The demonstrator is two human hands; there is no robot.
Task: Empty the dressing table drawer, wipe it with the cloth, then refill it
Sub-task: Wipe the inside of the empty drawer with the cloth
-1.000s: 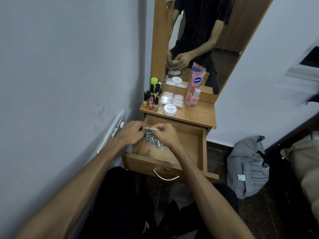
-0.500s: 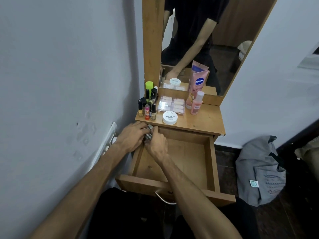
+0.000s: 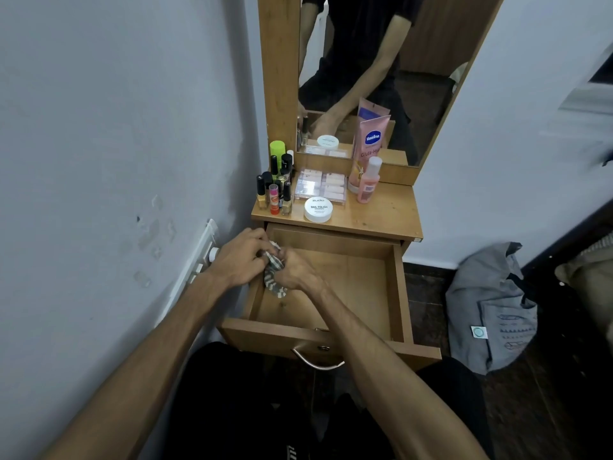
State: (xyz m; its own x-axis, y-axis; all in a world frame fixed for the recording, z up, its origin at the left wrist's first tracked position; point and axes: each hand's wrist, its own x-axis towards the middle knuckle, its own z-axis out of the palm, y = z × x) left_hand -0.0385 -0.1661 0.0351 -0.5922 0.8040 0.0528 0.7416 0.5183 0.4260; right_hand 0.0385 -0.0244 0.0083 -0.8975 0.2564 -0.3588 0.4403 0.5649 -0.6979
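Striped cloth (image 3: 274, 277) held by L hand (image 3: 243, 260) & R hand (image 3: 297, 272) in drawer (image 3: 394, 293)

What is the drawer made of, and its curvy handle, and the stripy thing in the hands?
The open brown drawer looks like wood or wood-look board: grain lines, smooth finish. The curved silver handle is probably metal, since it shines. The grey-and-white striped cloth is soft fabric, bunched and folded where the left hand and right hand grip it.
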